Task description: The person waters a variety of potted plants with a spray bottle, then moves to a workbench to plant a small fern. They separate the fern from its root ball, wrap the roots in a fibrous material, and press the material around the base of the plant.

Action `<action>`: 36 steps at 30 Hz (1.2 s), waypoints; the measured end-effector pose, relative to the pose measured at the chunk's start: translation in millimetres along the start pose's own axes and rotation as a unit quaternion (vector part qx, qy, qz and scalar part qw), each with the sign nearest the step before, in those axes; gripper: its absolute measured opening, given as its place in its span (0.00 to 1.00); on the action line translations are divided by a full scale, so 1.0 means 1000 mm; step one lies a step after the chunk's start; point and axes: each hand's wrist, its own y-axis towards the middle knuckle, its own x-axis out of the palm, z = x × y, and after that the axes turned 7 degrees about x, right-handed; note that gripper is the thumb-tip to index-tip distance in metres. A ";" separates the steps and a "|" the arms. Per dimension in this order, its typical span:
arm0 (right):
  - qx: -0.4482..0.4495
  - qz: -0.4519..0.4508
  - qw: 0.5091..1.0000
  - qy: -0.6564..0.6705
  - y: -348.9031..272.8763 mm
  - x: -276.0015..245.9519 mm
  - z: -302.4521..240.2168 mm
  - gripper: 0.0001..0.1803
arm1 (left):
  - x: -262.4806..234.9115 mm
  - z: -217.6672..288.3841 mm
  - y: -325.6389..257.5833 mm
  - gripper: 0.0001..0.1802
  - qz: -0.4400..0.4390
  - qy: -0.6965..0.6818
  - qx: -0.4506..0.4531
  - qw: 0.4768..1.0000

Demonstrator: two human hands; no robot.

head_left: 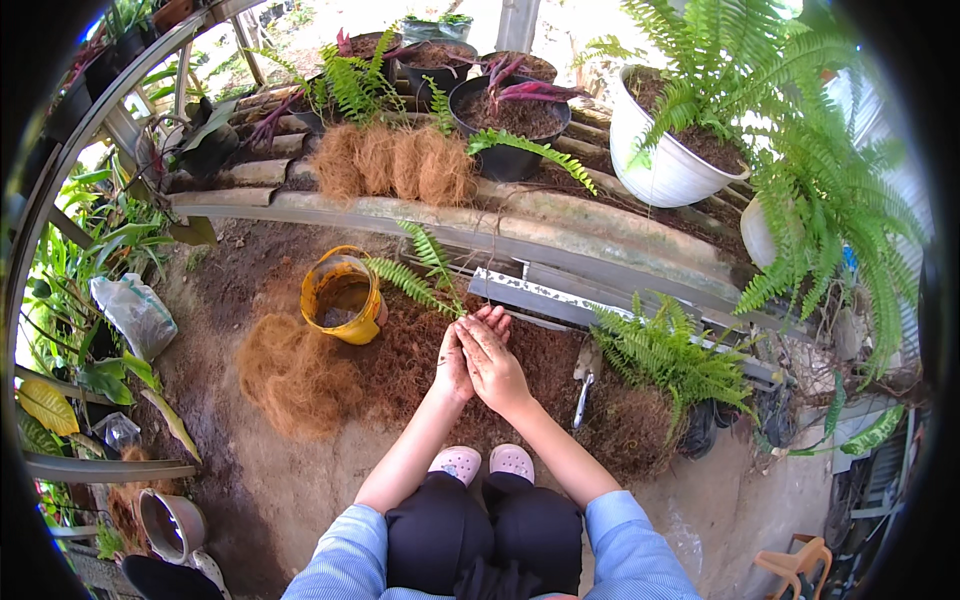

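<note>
Both hands are pressed together, fingers closed round the base of a small fern seedling (425, 262). My left hand (453, 366) lies along one side and my right hand (492, 362) covers the other, with soil smears on the skin. The seedling's fronds stick out beyond the fingertips, to the far left; its roots are hidden between the palms. Beneath the hands spreads a heap of brown soil mix (410, 365). A yellow bucket (370, 322) with some murky brown contents stands left of the hands, beside a pile of loose coconut fibre (295, 375).
A trowel (585, 385) rests on the soil at right, near a bushy fern (680, 350). On the raised bench (620, 230) ahead are fibre bundles (395, 163), a black pot (510, 120) and a white pot (668, 140). A plastic bag (135, 315) stands at left.
</note>
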 end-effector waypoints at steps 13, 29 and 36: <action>-0.064 -0.227 0.961 -0.144 -0.005 -0.011 0.012 0.31 | 0.007 0.005 -0.007 0.16 0.064 0.028 -0.062 0.996; -0.075 0.008 0.988 -0.131 -0.017 0.043 0.023 0.16 | 0.000 0.013 0.002 0.10 0.189 -0.014 -0.079 0.979; -0.029 -0.210 0.977 0.034 0.013 -0.004 -0.007 0.42 | 0.008 0.031 -0.013 0.37 0.089 -0.081 -0.038 0.992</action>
